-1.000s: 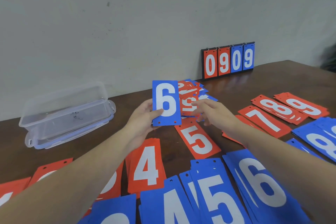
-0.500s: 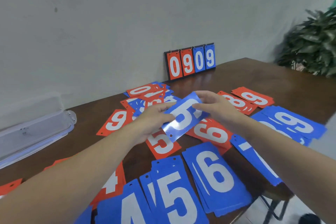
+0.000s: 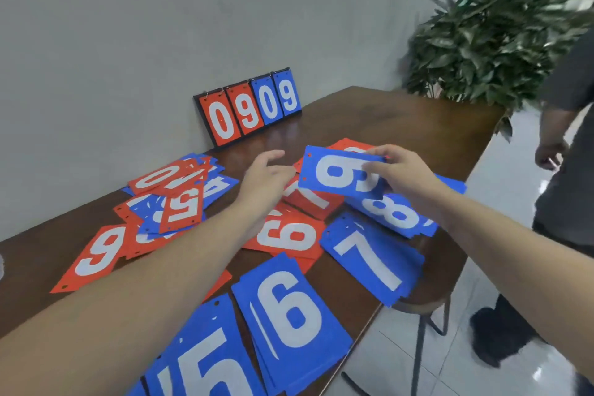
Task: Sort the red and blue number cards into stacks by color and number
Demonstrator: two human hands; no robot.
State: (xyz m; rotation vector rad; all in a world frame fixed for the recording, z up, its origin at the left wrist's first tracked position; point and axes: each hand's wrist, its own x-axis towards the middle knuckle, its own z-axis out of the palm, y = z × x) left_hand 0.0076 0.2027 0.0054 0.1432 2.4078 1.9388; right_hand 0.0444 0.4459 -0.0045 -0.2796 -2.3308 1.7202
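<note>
My right hand (image 3: 403, 175) pinches a blue card (image 3: 334, 173) by its right end and holds it sideways above the table; its white digit reads as a 6 or a 9. My left hand (image 3: 266, 175) hovers just left of that card with relaxed fingers and holds nothing. Below lie sorted stacks: blue 8 (image 3: 393, 214), blue 7 (image 3: 369, 262), blue 6 (image 3: 291, 309), blue 5 (image 3: 199, 360), a red 6 (image 3: 289, 236) and a red 9 (image 3: 99, 254). A mixed pile of red and blue cards (image 3: 180, 196) sits at the left.
A flip scoreboard (image 3: 249, 108) reading 0909 leans on the wall at the back of the brown table (image 3: 385, 125). The table's right edge runs close to the blue stacks. A potted plant (image 3: 491, 42) and a standing person (image 3: 565, 170) are at the right.
The blue card passed from my left hand into my right and moved right over the blue 8 stack. My left hand let go. The view swung right; the plastic box left the frame.
</note>
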